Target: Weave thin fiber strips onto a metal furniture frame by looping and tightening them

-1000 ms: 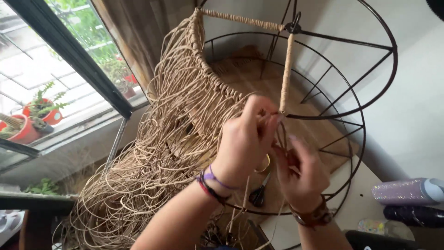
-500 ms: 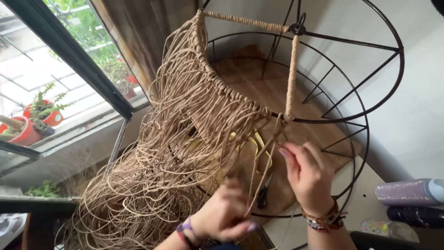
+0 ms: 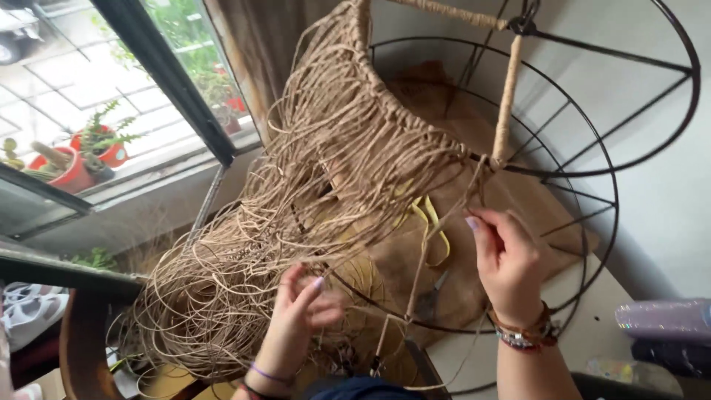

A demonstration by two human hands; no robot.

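Overhead, jute cords (image 3: 326,170) hang between hands: left (image 3: 304,307) low, right (image 3: 507,259) higher.

The wire frame (image 3: 592,170) runs off the top edge, its upper ring cut. The left hand (image 3: 300,311) is motion-blurred, its fingertips lost among the cords (image 3: 244,267). Scissors (image 3: 429,296) lie half hidden behind strands. Both forearms leave the bottom edge.

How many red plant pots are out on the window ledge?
2. One red pot sits left on the ledge with a spiky plant; the other stands just right of it. More may be hidden behind the window frame.
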